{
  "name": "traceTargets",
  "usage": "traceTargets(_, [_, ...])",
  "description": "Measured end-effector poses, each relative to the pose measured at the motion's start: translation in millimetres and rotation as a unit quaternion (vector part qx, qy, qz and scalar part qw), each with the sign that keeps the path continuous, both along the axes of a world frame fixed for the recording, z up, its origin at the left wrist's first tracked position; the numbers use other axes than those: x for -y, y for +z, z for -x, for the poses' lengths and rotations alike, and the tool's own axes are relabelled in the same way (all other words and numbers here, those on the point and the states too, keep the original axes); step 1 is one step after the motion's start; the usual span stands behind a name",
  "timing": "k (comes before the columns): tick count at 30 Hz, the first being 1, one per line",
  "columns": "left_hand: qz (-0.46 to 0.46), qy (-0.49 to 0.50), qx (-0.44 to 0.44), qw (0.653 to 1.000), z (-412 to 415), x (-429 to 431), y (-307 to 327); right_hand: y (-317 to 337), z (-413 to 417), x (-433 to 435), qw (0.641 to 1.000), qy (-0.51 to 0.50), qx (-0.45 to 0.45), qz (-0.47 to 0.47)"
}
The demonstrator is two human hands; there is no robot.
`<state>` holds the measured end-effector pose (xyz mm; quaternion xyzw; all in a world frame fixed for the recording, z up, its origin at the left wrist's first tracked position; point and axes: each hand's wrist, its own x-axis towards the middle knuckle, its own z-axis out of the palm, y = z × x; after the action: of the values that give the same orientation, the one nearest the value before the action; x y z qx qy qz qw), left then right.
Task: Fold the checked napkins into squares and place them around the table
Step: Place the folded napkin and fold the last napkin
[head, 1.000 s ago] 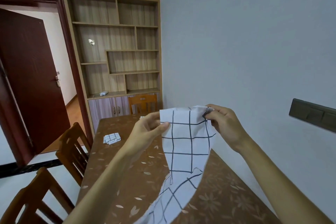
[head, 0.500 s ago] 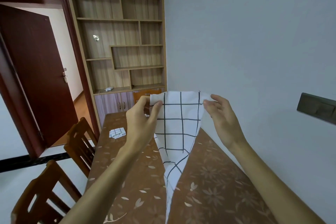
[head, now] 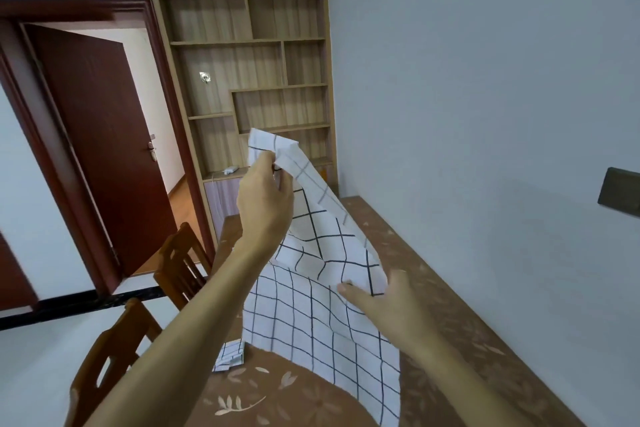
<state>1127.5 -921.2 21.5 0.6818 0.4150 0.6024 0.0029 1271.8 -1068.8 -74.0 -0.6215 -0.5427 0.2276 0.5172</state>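
- The checked napkin (head: 322, 305) hangs in the air over the table. It is opened out and rumpled, and its lower part droops towards the near end of the tabletop.
- The left hand (head: 265, 198) is raised high and pinches the napkin's top corner between thumb and fingertips.
- The right hand (head: 384, 302) is lower, at a bend in the cloth's right edge. Its thumb lies on the near face, but the fingers are blurred, so I cannot tell whether they clamp the cloth or only touch it.
- One small folded napkin (head: 230, 357) lies on the table (head: 433, 288) near its left edge, so I'd say at least one place is done.
- The napkin in hand looks unfolded, with all its folds and its placing yet to come. How many more napkins wait is not shown.
- The table's right long edge runs against the wall (head: 485, 114), so there is no way round on that side.
- Two chairs (head: 180, 263) stand close along the left edge.
- Bare tabletop to the right of the cloth looks wide enough to lay it flat.
- Past the far end stand a shelf unit (head: 249, 80) and an open door (head: 104, 149).
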Motion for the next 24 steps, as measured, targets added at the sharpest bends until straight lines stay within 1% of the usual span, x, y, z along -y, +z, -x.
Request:
traceTargets(2, [0.021, 0.01, -0.006, 1.0, 5.9, -0.9, 6.2, -6.9, 0.4, 0.2, 1.0, 0.021, 0.001, 0.004])
traceTargets(4, [0.024, 0.001, -0.006, 1.0, 13.8, -4.2, 9.2, -15.5, -4.4, -2.5, 0.999, 0.03, -0.026, 0.013])
traceTargets(7, [0.045, -0.018, 0.009, 0.999, 25.6, -11.6, 7.1, -24.8, -11.1, -8.9, 0.999, 0.005, -0.043, 0.006])
traceTargets(9, [0.062, -0.015, 0.016, 0.998, 29.8, -11.4, 4.7, -30.8, -16.2, -12.3, 0.998, -0.002, -0.06, -0.002])
traceTargets(13, [0.062, 0.003, 0.018, 0.998, 29.6, -8.8, 5.4, -47.0, -22.8, -17.4, 1.0, 0.004, 0.005, 0.015])
traceTargets(15, [0.053, -0.008, 0.035, 0.998, 29.8, -13.1, 7.8, -50.5, -26.8, -17.6, 1.0, 0.02, -0.016, 0.015])
traceTargets(16, [0.053, -0.009, 0.044, 0.998, 30.8, -14.6, 10.3, -52.4, -29.1, -17.6, 0.998, 0.048, -0.022, 0.022])
traceTargets(17, [0.048, -0.003, 0.055, 0.997, 33.1, -19.0, 12.5, -53.3, -31.4, -14.9, 0.996, 0.071, -0.026, 0.049])
traceTargets(20, [0.063, 0.006, 0.098, 0.993, 41.4, -28.8, 21.2, -66.4, -43.5, -10.7, 0.99, 0.1, -0.021, 0.101])
traceTargets(21, [0.071, 0.009, 0.118, 0.99, 43.4, -30.1, 23.7, -67.6, -46.1, -8.4, 0.987, 0.106, -0.027, 0.115])
traceTargets(22, [0.088, 0.009, 0.139, 0.986, 47.2, -32.7, 25.7, -69.1, -48.9, -7.5, 0.986, 0.115, -0.051, 0.111])
traceTargets(24, [0.132, 0.019, 0.178, 0.975, 57.4, -43.7, 27.2, -73.9, -52.8, -6.3, 0.975, 0.128, -0.126, 0.133])
